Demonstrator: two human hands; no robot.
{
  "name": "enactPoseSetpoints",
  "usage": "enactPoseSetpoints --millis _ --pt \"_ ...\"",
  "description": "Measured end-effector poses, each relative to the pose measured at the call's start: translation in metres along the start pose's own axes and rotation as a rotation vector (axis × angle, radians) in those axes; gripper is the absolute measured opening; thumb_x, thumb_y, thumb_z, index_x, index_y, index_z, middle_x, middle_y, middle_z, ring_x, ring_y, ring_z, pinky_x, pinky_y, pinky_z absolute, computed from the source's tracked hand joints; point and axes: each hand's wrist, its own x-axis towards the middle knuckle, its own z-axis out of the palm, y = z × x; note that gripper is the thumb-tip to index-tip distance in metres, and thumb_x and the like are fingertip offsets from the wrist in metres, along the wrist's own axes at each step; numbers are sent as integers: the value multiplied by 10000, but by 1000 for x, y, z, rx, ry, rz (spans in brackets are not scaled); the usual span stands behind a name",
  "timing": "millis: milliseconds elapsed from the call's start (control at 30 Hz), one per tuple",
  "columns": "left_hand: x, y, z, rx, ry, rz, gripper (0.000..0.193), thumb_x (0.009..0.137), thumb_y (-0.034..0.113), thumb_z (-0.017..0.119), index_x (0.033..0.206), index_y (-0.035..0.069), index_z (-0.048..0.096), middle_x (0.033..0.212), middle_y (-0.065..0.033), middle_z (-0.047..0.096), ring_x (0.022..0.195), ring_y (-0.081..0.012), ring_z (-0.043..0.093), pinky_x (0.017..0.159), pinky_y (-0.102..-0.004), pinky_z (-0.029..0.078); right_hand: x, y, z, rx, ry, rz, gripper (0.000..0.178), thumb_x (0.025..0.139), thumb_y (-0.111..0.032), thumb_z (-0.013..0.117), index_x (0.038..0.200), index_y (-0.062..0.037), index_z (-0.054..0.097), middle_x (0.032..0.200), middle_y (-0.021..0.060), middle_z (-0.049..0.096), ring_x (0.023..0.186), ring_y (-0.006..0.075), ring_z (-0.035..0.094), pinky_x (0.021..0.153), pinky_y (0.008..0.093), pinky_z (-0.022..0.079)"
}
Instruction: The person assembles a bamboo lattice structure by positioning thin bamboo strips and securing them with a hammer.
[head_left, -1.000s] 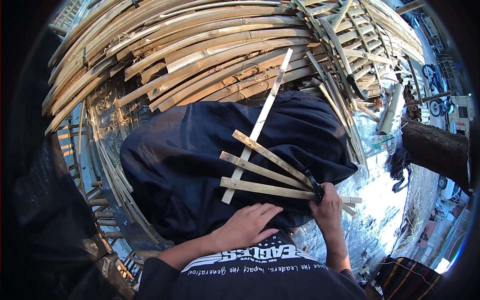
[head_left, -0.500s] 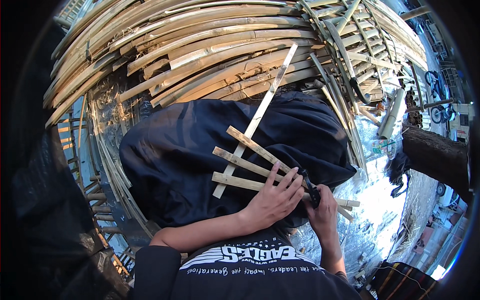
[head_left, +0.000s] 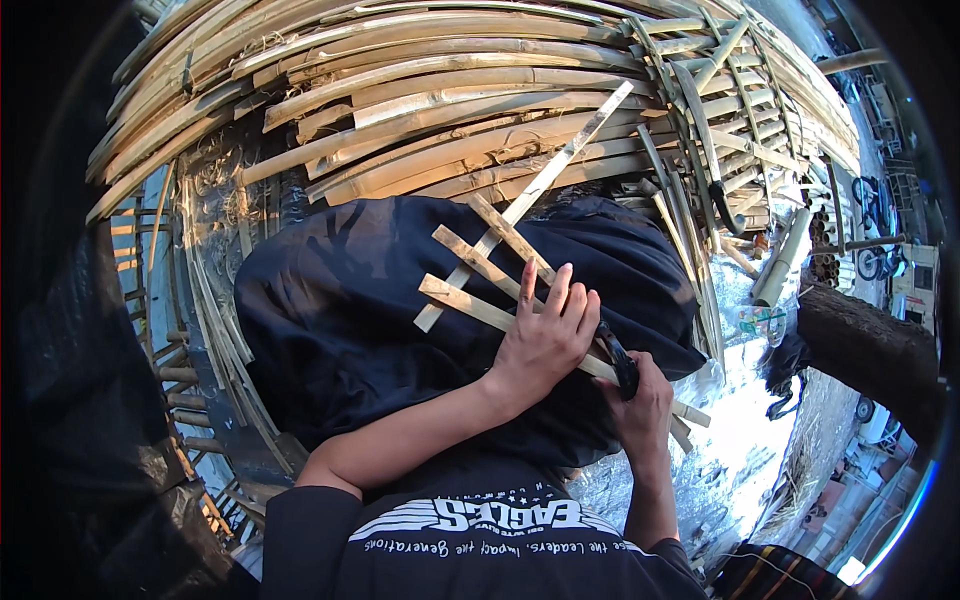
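Observation:
Three flat bamboo slats [head_left: 465, 300] fan out over my lap, their left ends crossing a longer pale bamboo strip [head_left: 560, 170] that slants up to the right. My left hand [head_left: 545, 340] lies over the slats near where they converge, fingers spread across them and holding them. Beside it, my right hand [head_left: 642, 405] is closed around a slim black tool [head_left: 620, 362], whose kind I cannot make out. The slats pass under both hands, and their narrow ends [head_left: 690, 415] come out to the right of my right hand.
Dark cloth [head_left: 330, 290] covers my legs. Beyond it lies a large pile of split bamboo [head_left: 450, 110], with a bamboo lattice [head_left: 720, 110] at its right. Thin strips [head_left: 215, 300] lie to my left. A tree trunk [head_left: 870, 335] stands at right, near a shiny silver sheet [head_left: 740, 430].
The slats and the crossing strip have tilted, their left ends shifting up. My left hand has moved up and slightly left with them. My right hand keeps its hold on the black tool.

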Motion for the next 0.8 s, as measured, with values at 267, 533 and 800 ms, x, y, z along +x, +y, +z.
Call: enactPoseSetpoints --millis 267,533,800 --pt "13 -17 19 -120 80 170 143 858 181 575 828 56 635 820 -80 533 958 -263 603 1156 -617 332 -4 14 -22 175 -81 26 247 895 -46 702 1116 43 637 737 40 627 588 101 569 565 270 460" --pt "13 -17 32 -132 133 182 143 851 171 580 797 46 622 785 -85 538 917 -255 605 1136 -561 382 38 12 -81 -217 72 -159 266 861 -55 723 1078 -43 570 772 121 695 685 276 720 601 376 529" --pt "16 -19 38 -157 184 231 187 831 177 594 842 10 678 841 -122 614 909 -279 621 1001 -494 491 166 -14 -53 -546 -163 -712 354 775 -94 761 1067 -95 560 777 95 598 683 321 666 565 434 511"
